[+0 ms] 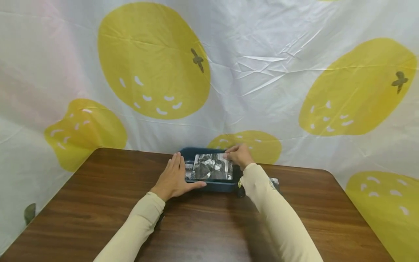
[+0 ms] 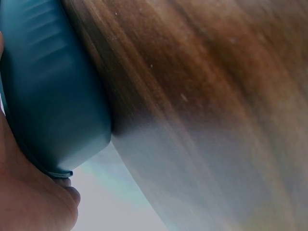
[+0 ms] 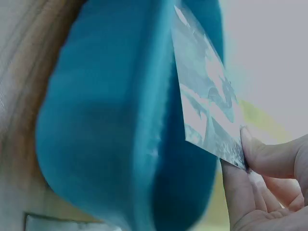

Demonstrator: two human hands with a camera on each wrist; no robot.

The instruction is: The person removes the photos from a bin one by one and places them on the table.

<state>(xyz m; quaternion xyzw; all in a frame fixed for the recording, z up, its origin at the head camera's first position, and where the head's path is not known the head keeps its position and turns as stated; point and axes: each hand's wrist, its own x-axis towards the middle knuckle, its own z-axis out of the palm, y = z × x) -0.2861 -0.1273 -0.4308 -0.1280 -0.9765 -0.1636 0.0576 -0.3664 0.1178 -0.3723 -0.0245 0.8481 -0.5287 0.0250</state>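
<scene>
A blue plastic basin (image 1: 219, 186) stands near the far edge of the table. My right hand (image 1: 240, 155) pinches a black-and-white photo print (image 1: 212, 167) by its upper right corner, thumb on one face and fingers behind. The print is tilted over the basin's opening, as the right wrist view also shows. At the basin's left end my left hand (image 1: 175, 178) rests on the rim, fingers straight and thumb along the front side. Another picture (image 1: 188, 171) shows inside the basin at the left, partly covered by the held print.
Right of the basin, a further print (image 1: 275, 181) lies on the brown wooden table (image 1: 196, 225), partly hidden by my right sleeve. A white curtain (image 1: 255, 72) with yellow fruit shapes hangs right behind the table's far edge.
</scene>
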